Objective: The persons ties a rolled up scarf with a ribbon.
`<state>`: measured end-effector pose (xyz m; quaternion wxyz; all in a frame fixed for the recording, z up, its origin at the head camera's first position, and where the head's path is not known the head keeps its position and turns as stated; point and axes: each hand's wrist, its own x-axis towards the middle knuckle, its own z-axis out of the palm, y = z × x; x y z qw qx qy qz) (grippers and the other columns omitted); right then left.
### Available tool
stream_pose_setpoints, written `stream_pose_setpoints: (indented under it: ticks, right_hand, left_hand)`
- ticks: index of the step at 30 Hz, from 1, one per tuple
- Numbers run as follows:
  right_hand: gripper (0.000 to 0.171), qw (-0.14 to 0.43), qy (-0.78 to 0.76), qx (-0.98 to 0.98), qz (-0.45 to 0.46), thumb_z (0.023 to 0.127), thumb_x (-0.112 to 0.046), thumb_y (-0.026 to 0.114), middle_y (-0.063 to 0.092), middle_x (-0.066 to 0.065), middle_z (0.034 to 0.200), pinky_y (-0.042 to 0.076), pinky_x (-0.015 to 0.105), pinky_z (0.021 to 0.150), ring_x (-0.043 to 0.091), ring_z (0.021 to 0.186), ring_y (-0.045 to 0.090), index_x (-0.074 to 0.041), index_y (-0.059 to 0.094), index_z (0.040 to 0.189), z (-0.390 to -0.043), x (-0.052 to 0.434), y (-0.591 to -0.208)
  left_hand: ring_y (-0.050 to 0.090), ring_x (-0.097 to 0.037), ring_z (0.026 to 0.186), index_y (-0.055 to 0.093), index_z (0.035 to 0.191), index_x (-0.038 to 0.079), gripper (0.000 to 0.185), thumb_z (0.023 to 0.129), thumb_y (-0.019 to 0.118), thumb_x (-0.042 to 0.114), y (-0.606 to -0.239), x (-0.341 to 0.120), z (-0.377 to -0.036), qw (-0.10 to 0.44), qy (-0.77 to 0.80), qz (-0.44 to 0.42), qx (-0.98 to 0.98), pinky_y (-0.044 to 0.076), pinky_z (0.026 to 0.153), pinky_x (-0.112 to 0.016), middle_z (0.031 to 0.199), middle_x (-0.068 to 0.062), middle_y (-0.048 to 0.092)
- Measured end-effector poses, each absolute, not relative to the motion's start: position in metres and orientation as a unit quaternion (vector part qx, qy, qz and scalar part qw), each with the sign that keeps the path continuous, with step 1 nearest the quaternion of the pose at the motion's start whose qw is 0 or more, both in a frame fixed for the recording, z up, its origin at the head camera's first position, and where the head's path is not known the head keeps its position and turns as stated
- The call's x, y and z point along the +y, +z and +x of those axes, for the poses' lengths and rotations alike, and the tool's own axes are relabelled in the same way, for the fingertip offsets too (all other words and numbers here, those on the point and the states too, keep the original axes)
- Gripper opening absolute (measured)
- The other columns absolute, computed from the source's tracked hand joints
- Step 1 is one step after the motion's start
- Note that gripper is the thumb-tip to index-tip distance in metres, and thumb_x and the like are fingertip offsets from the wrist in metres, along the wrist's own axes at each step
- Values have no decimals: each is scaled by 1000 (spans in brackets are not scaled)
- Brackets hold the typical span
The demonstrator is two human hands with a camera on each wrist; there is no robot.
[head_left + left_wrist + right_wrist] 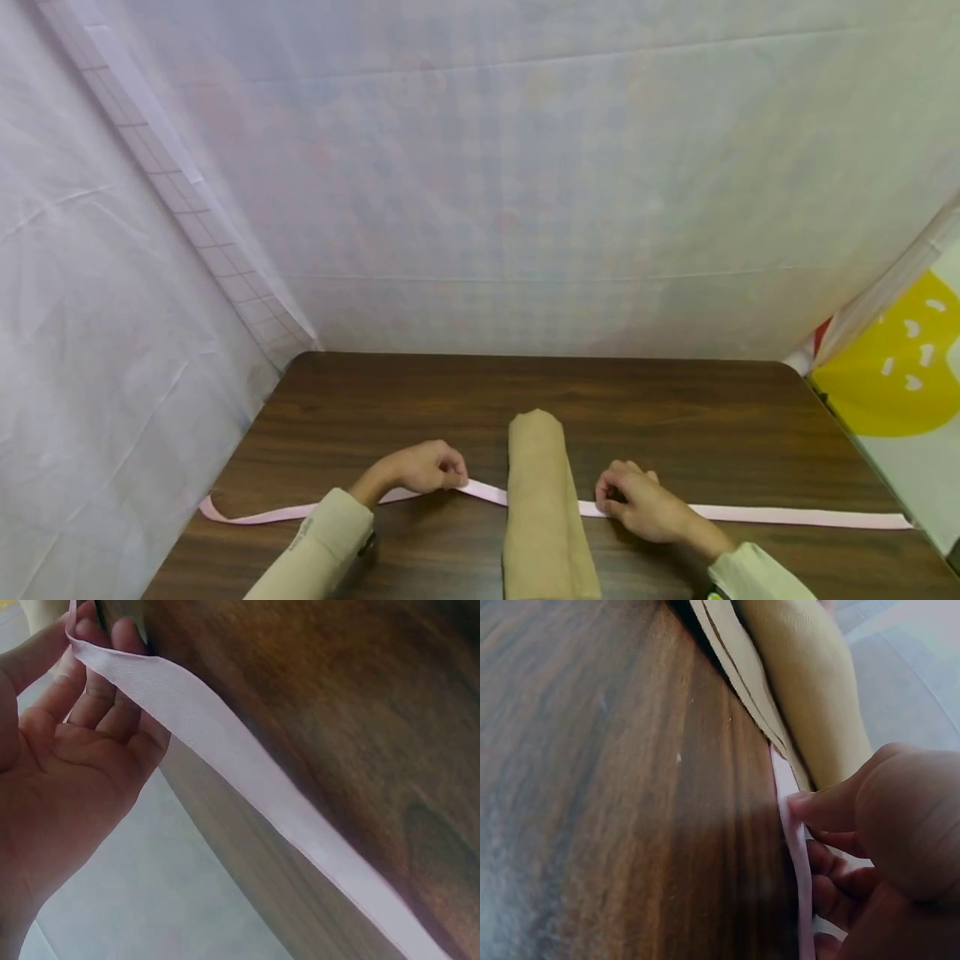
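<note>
Left hand (427,468) and right hand (637,500) each pinch the pink ribbon (787,516) beside the tan cloth roll (543,500) — uneven pull could slide ribbon out from under or unroll it.

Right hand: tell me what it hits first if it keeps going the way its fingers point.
The right hand pinches the ribbon with fingers aimed left, toward the roll. The roll's side is likely first, a short way off; the right wrist view shows it just past the fingertips.
</note>
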<state>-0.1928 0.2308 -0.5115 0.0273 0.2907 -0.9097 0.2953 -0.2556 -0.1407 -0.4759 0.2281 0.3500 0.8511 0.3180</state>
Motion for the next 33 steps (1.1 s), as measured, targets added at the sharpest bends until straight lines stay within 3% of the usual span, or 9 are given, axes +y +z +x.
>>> stream_pose_setpoints:
  ticks: [5, 8, 12, 15, 18, 26, 33]
  right_hand:
    - [23, 19, 346, -880, 326, 88, -3, 68, 54, -15, 82, 37, 28, 69, 1, 79, 50, -22, 55, 85, -193, 229, -511]
    - [19, -12, 403, -849, 341, 92, 3, 61, 60, -7, 78, 45, 21, 62, 1, 72, 55, -14, 53, 90, -196, 229, -509]
    - [11, -65, 453, -825, 333, 94, 6, 57, 63, 2, 76, 50, 24, 58, 5, 69, 60, -5, 55, 95, -200, 230, -506]
    - [7, -109, 473, -823, 294, 96, 2, 56, 62, 4, 79, 50, 24, 55, 5, 65, 57, 0, 59, 102, -203, 233, -502]
    - [13, -133, 477, -829, 260, 97, -3, 57, 63, 4, 82, 48, 23, 54, 4, 62, 54, 2, 62, 108, -205, 234, -498]
    - [16, -143, 490, -816, 271, 92, -5, 65, 69, 6, 79, 45, 19, 60, 0, 67, 55, 5, 66, 104, -207, 235, -492]
    - [20, -164, 497, -805, 279, 88, 0, 65, 70, 10, 76, 46, 20, 60, 6, 68, 61, 7, 65, 106, -209, 238, -488]
  left_hand:
    - [59, -10, 63, 68, 90, 4, 14, 98, 59, 10, -476, -141, -256, 261, 365, 317, 835, 46, 58, -20, 68, -6, 64]
    - [59, -13, 59, 67, 90, 3, 14, 99, 59, 10, -476, -140, -256, 269, 395, 297, 826, 48, 56, -23, 64, -4, 61]
    - [54, -11, 54, 67, 89, 3, 14, 99, 59, 11, -475, -140, -256, 266, 406, 290, 825, 46, 53, -23, 62, 0, 55]
    - [51, -8, 53, 68, 87, 4, 16, 98, 60, 12, -475, -140, -255, 262, 396, 292, 830, 42, 51, -21, 61, 3, 53]
    - [49, -7, 52, 68, 86, 1, 19, 97, 61, 14, -473, -140, -255, 259, 390, 294, 833, 39, 50, -19, 61, 4, 53]
    - [46, -5, 52, 64, 84, -7, 28, 97, 62, 17, -468, -144, -258, 277, 389, 292, 829, 36, 49, -19, 59, 5, 50]
    - [46, -6, 52, 63, 84, -10, 28, 96, 62, 15, -465, -150, -261, 295, 393, 290, 821, 38, 50, -19, 59, 5, 51]
